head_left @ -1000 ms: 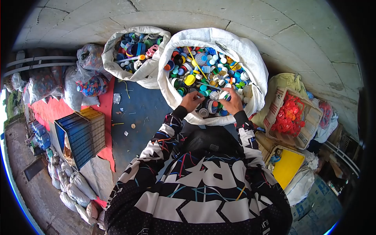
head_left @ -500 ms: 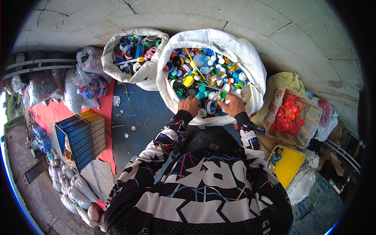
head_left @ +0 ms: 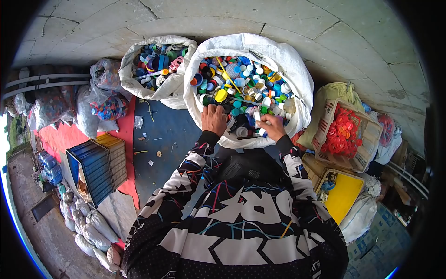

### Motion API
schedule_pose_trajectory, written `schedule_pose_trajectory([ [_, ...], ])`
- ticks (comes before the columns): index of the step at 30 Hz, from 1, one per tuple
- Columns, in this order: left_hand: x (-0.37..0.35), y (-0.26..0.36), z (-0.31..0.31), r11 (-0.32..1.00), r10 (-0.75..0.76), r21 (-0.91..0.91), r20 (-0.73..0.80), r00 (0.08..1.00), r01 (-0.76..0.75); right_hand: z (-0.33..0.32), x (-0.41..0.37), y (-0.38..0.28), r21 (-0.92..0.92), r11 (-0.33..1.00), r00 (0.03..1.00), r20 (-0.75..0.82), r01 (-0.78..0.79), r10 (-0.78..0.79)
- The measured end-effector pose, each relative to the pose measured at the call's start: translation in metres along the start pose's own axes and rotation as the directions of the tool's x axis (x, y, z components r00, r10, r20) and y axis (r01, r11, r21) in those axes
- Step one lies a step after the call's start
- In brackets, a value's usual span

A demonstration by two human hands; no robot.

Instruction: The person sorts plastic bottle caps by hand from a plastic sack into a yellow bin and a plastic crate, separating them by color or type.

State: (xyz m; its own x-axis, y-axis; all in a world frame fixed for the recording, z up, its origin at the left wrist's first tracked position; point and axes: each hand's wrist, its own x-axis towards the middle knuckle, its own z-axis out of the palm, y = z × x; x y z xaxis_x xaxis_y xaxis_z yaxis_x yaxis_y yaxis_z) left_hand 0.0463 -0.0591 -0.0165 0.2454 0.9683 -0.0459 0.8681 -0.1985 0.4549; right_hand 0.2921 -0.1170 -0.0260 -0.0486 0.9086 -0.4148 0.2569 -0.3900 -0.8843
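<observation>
A large white woven sack, its rim rolled down, is filled with loose plastic bottle caps of many colours. On its near left side, my left hand lies over the caps with its back up, fingers somewhat spread and tips bent down among them. My right hand is over the near right part of the sack. Its thumb and fingers are closed on a small white cap. Between both hands are dark caps and a whitish round one. A yellow stick lies across the pile.
A smaller white sack of mixed plastic pieces stands at the left. On the right are a crate of red caps and a yellow panel. A blue-and-yellow crate and filled bags lie left. A concrete wall rises behind.
My left hand has moved left and slightly up, toward the sack's left inner side. My right hand has shifted slightly left and down, and a white cap now shows at its fingertips.
</observation>
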Motion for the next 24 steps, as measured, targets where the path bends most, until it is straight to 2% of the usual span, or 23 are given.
schedule_pose_trajectory([
  [1,0.000,0.004,-0.006,0.999,0.031,0.034,0.029,0.999,-0.031,-0.008,-0.001,0.002,0.167,0.986,1.000,0.006,-0.031,0.030],
  [2,0.000,0.007,-0.008,0.998,0.014,0.059,0.217,0.976,-0.027,-0.014,-0.003,0.004,0.284,0.957,0.998,-0.013,-0.054,0.060],
  [3,-0.003,0.009,-0.007,0.993,0.034,0.101,0.238,0.971,-0.060,-0.020,-0.005,0.004,0.469,0.878,0.995,0.027,-0.097,0.095],
  [5,-0.014,0.014,-0.003,0.975,0.067,0.186,0.279,0.958,-0.122,-0.026,-0.012,-0.019,0.767,0.619,0.984,0.090,-0.168,0.156],
  [6,-0.015,0.016,-0.001,0.972,0.025,0.215,0.318,0.948,-0.098,-0.026,-0.014,-0.021,0.827,0.538,0.982,0.084,-0.163,0.167],
  [8,-0.021,0.012,0.006,0.970,0.103,0.192,0.226,0.969,-0.148,-0.027,-0.019,-0.024,0.922,0.361,0.978,0.068,-0.137,0.197],
  [9,-0.024,0.014,0.007,0.968,0.142,0.181,0.180,0.973,-0.175,-0.027,-0.022,-0.023,0.930,0.336,0.975,0.080,-0.148,0.208],
  [11,-0.033,0.018,0.008,0.959,0.101,0.241,0.200,0.975,-0.149,-0.025,-0.023,-0.017,0.943,0.283,0.968,0.111,-0.174,0.224],
  [13,-0.039,0.019,0.011,0.935,0.079,0.332,0.158,0.984,-0.129,-0.021,-0.025,-0.016,0.936,0.310,0.973,0.104,-0.166,0.206],
  [14,-0.041,0.019,0.013,0.945,0.016,0.315,0.209,0.978,-0.082,-0.019,-0.027,-0.016,0.934,0.319,0.975,0.103,-0.163,0.197],
  [17,-0.039,0.016,0.013,0.980,0.037,0.185,0.217,0.976,-0.078,-0.013,-0.035,-0.016,0.935,0.317,0.980,0.110,-0.159,0.167],
  [20,-0.031,0.008,0.012,0.999,-0.027,0.031,0.343,0.939,0.017,-0.011,-0.038,-0.020,0.941,0.305,0.983,0.110,-0.150,0.145],
  [21,-0.025,0.005,0.009,0.988,-0.042,-0.122,0.372,0.927,0.094,-0.010,-0.040,-0.022,0.943,0.300,0.983,0.101,-0.144,0.153],
  [23,-0.013,-0.004,-0.002,0.880,-0.059,-0.401,0.440,0.896,0.255,-0.010,-0.043,-0.022,0.951,0.279,0.985,0.093,-0.131,0.144],
  [24,-0.011,-0.010,-0.002,0.695,-0.042,-0.636,0.429,0.902,0.335,-0.010,-0.044,-0.019,0.956,0.264,0.987,0.096,-0.127,0.125],
])
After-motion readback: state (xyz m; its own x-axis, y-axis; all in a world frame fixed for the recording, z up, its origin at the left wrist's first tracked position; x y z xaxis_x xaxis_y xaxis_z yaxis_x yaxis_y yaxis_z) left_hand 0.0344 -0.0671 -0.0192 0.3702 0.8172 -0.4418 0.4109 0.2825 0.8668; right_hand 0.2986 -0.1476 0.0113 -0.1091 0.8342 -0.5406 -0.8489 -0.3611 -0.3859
